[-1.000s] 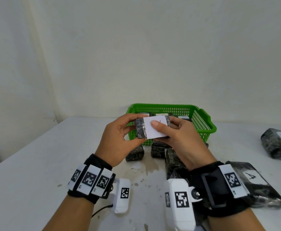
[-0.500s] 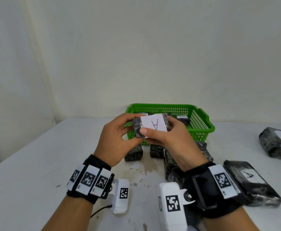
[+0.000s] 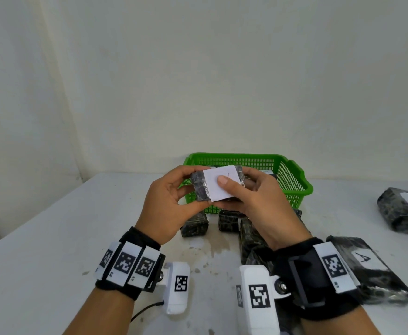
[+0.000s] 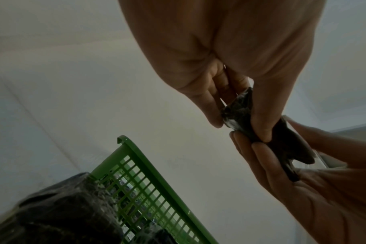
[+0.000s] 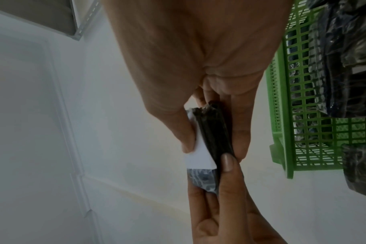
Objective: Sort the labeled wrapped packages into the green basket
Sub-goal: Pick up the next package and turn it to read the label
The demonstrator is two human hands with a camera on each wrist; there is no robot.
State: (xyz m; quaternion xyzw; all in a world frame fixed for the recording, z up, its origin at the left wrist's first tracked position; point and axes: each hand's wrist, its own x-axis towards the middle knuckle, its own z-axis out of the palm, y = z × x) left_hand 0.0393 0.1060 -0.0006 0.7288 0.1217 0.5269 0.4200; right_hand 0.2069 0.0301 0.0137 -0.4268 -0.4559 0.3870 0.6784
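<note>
Both hands hold one small dark wrapped package [image 3: 199,187] in the air, just in front of the green basket [image 3: 295,171]. My left hand [image 3: 186,189] pinches its left end, fingers on top and thumb below. My right hand [image 3: 234,187] grips the right end, and its thumb lies on the white label [image 3: 214,193] over most of the letter. The left wrist view has the package [image 4: 238,107] between the left hand's fingers. In the right wrist view the package [image 5: 213,132] is edge-on, with the thumb on the label [image 5: 198,156]. Several wrapped packages lie inside the basket.
On the white table [image 3: 53,250], three dark packages [image 3: 194,224] sit against the basket's front wall. A package labeled A [image 3: 367,267] lies by my right wrist. One labeled B [image 3: 406,213] is at the far right. A wall stands behind the basket.
The right thumb has slid up over the label and covers the letter A that showed half a second ago. The package has tilted slightly and stays in the same place.
</note>
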